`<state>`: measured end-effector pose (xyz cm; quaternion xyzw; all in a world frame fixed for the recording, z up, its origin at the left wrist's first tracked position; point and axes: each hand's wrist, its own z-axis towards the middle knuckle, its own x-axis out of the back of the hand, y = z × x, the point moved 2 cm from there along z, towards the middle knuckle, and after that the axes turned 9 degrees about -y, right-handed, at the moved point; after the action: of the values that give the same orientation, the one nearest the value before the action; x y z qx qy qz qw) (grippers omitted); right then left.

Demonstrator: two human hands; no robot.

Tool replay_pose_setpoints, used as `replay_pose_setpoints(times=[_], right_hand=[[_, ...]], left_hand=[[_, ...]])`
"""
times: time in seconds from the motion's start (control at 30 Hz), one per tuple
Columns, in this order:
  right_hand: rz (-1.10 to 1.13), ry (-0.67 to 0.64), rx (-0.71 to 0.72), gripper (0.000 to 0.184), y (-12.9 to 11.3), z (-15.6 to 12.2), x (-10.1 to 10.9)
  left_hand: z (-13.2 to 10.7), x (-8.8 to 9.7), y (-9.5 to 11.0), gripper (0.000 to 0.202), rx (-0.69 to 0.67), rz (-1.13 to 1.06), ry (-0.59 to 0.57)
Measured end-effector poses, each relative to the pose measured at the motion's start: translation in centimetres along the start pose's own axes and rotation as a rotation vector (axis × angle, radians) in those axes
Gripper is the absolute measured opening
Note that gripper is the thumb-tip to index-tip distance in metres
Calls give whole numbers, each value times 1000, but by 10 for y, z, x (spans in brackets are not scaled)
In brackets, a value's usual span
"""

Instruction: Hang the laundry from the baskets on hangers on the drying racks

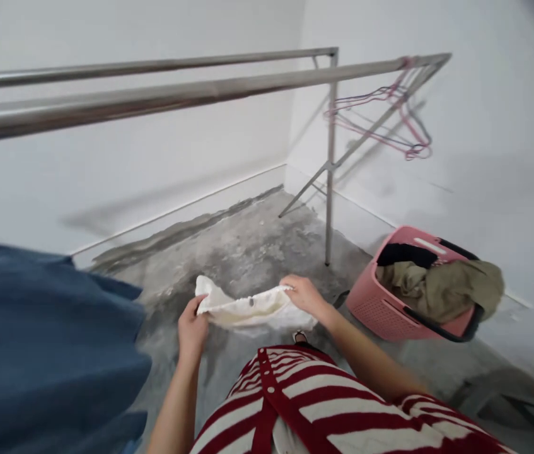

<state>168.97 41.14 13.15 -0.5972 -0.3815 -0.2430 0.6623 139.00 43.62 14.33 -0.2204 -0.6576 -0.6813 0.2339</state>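
A crumpled white garment (248,307) stretches between my two hands, above a bare concrete floor (243,252). My left hand (192,331) grips its left end. My right hand (304,297) holds its right edge, fingers curled over the fabric. A small button or mark shows on the cloth's middle. Its lower part hangs in folds, and its exact type cannot be told. A large blue cloth (44,347) hangs to the left of my left hand, close to it but not touching.
A steel drying rack (330,157) with two long rails stands ahead, with pink hangers (380,120) at its far end. To the right, a pink laundry basket (380,309) holds olive and black clothes. White walls meet in the corner behind.
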Motion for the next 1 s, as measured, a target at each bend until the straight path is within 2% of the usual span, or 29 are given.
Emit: replay_pose_setpoints(times=[0.07, 0.13, 0.23, 0.33, 0.37, 0.43, 0.53, 0.57, 0.63, 0.67, 0.73, 0.8, 0.87, 1.0], right_hand=[[-58, -75, -69, 32, 19, -1, -5], [-93, -109, -131, 32, 39, -1, -4], [-95, -130, -168, 29, 70, 0, 7], [-80, -136, -166, 21, 102, 4, 36], [-72, -115, -162, 19, 113, 6, 53], [-63, -21, -165, 18, 136, 12, 97], [-80, 223, -206, 33, 169, 20, 188], [-91, 336, -223, 36, 178, 22, 221], [-153, 705, -216, 34, 190, 24, 289], [-221, 826, -220, 33, 194, 26, 319], [-364, 961, -239, 33, 199, 32, 371], [-481, 1001, -307, 35, 204, 42, 409], [-556, 994, -392, 38, 210, 54, 436], [-600, 894, -499, 29, 226, 76, 462]], left_hand=[[4, -15, 1, 43, 2, -64, -13], [4, -30, 10, 40, 8, 26, -94], [-5, -58, 34, 32, 0, 256, -341], [-20, -85, 59, 30, -42, 379, -581], [-24, -93, 67, 29, -61, 388, -617], [-28, -103, 80, 29, -90, 390, -614], [-27, -114, 93, 29, -87, 399, -563], [-26, -117, 96, 29, -74, 402, -548], [-25, -125, 101, 29, -43, 400, -498], [-25, -129, 104, 29, -30, 394, -463], [-25, -136, 108, 30, -7, 371, -399], [-26, -142, 111, 29, 14, 346, -370], [-28, -146, 112, 30, 36, 336, -363], [-29, -147, 107, 33, 96, 341, -362]])
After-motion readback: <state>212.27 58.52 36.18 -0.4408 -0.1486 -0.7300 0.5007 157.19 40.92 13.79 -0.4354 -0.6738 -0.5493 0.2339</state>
